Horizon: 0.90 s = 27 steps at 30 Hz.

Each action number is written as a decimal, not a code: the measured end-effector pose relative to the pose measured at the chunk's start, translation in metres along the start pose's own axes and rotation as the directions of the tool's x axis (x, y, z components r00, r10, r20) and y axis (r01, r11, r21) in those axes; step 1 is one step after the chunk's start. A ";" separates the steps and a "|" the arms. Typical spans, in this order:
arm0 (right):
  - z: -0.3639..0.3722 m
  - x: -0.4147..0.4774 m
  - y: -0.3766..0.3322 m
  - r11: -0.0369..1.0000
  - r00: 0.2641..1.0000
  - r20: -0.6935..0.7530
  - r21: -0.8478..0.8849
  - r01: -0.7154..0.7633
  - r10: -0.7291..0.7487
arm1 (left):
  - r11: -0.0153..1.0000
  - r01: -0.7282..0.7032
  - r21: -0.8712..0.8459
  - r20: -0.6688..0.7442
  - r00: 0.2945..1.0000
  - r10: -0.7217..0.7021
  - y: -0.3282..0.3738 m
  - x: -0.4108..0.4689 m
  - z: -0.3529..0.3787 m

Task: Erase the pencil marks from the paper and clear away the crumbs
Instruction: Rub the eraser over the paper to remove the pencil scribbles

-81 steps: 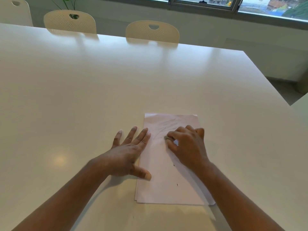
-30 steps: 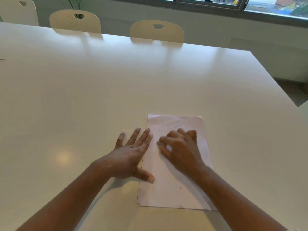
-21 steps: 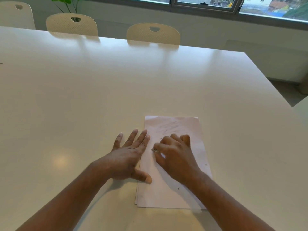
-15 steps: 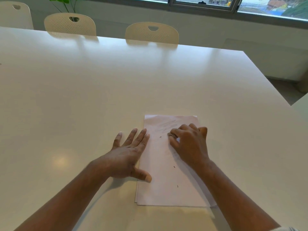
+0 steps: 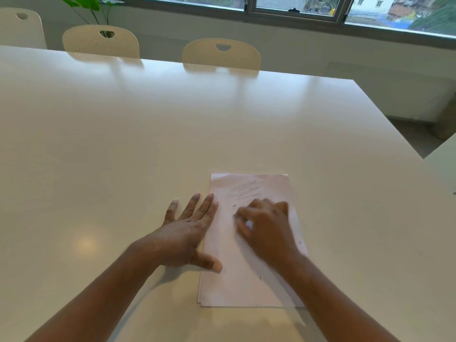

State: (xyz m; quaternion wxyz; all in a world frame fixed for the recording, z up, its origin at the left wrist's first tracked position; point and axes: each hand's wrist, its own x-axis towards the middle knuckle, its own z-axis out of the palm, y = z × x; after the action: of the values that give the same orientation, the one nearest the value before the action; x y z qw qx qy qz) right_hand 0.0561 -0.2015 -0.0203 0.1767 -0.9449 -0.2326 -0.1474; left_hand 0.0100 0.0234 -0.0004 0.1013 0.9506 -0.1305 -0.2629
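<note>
Two hands on the paper (image 5: 249, 287) — left hand (image 5: 183, 239) spread flat, right hand (image 5: 267, 230) curled (blurred; grip unclear).

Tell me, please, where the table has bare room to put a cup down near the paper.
The table is bare left of the left hand, between the paper and the chairs, and right of the paper toward the table's edge. The paper itself is crowded: both hands, right hand rubbing, plus crumbs.

There is one camera, worn on the person's head. It looks forward and down across the desk (image 5: 148, 144), close above its near edge. The far edge, chairs (image 5: 221, 54) and window (image 5: 296, 6) sit up top.
</note>
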 end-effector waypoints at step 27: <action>-0.005 -0.031 -0.008 0.995 0.998 -0.041 -0.092 -0.045 0.042 | 1.000 -0.005 0.023 0.007 1.000 0.005 -0.001 0.001 0.000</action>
State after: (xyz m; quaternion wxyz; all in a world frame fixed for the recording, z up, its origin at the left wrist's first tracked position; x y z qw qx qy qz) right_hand 0.0249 -0.2088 -0.0244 0.1402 -0.9539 -0.2013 -0.1727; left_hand 0.0106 0.0244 -0.0015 0.0908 0.9504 -0.1363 -0.2644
